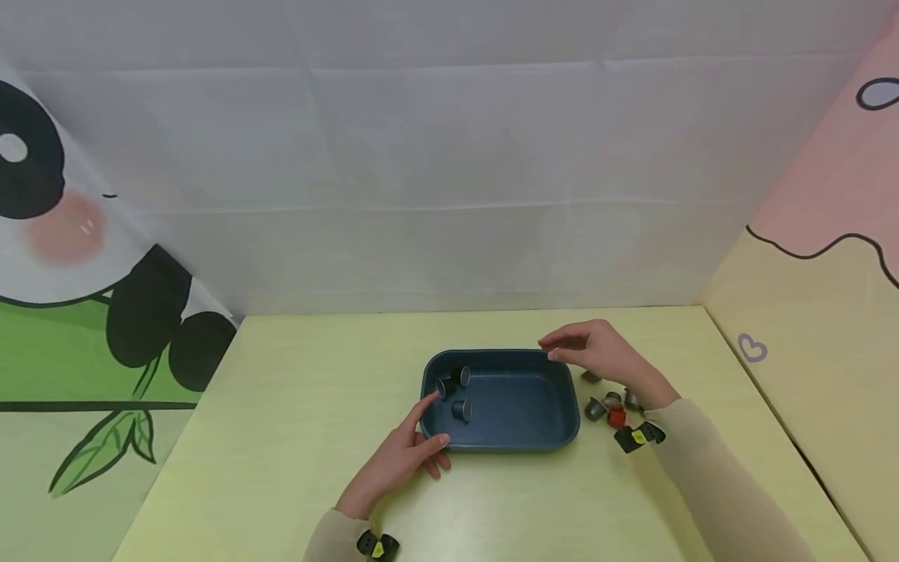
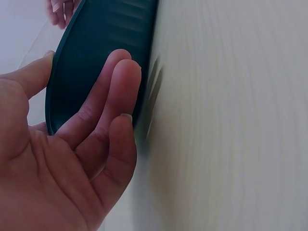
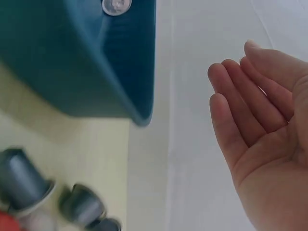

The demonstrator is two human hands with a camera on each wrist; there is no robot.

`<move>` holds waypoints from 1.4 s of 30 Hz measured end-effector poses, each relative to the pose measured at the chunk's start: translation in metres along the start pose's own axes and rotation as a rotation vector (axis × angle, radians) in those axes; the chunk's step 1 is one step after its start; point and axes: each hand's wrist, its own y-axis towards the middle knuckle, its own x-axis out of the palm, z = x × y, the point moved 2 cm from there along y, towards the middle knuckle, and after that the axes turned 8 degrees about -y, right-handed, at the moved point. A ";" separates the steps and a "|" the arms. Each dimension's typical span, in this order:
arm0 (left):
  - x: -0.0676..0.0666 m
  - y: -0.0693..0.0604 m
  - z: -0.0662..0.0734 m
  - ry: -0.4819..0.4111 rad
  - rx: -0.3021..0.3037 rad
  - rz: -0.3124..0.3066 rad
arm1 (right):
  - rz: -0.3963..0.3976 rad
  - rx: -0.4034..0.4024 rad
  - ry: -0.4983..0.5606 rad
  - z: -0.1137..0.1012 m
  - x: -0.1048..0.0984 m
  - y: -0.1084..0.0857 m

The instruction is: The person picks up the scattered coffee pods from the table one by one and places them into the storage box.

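A dark blue rectangular tray [image 1: 523,449] lies on the table with three dark coffee capsules [image 1: 461,410] at its left end. My left hand [image 1: 403,457] is at the tray's near left corner, index finger and thumb touching the rim. Its other fingers [image 2: 126,86] are loosely bent outside the wall in the left wrist view. Above the far right corner, my right hand [image 1: 593,347] holds nothing; its fingers [image 3: 243,98] are gently bent, apart from the tray in the right wrist view. One capsule [image 3: 117,5] shows inside the tray there.
Right of the tray, under my right forearm, lie several loose capsules, including a grey capsule [image 1: 595,409] and a red capsule [image 1: 616,419]. A pale cloth wall [image 1: 449,257] stands behind the table [image 1: 281,437]. Printed panels flank both sides.
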 end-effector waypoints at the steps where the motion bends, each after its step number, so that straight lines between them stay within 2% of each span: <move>1: 0.000 0.000 0.000 -0.001 -0.001 0.001 | 0.013 0.002 -0.009 0.003 -0.001 -0.003; 8: 0.000 0.000 0.001 -0.002 0.002 -0.004 | 0.079 0.024 -0.082 0.021 -0.006 -0.027; 17: -0.001 0.002 -0.001 -0.008 0.006 -0.012 | 0.105 0.082 -0.069 0.043 -0.008 -0.060; 23: -0.001 0.001 0.000 -0.007 0.009 -0.011 | 0.118 0.074 -0.081 0.056 -0.009 -0.076; 27: -0.001 0.001 0.001 0.004 0.011 -0.006 | 0.129 0.078 -0.128 0.065 -0.008 -0.085; 32: -0.001 0.001 0.000 0.007 0.012 -0.008 | 0.149 0.121 -0.163 0.078 -0.004 -0.092; 42: -0.001 0.001 -0.002 0.004 0.006 -0.011 | 0.187 0.125 -0.208 0.096 0.008 -0.094</move>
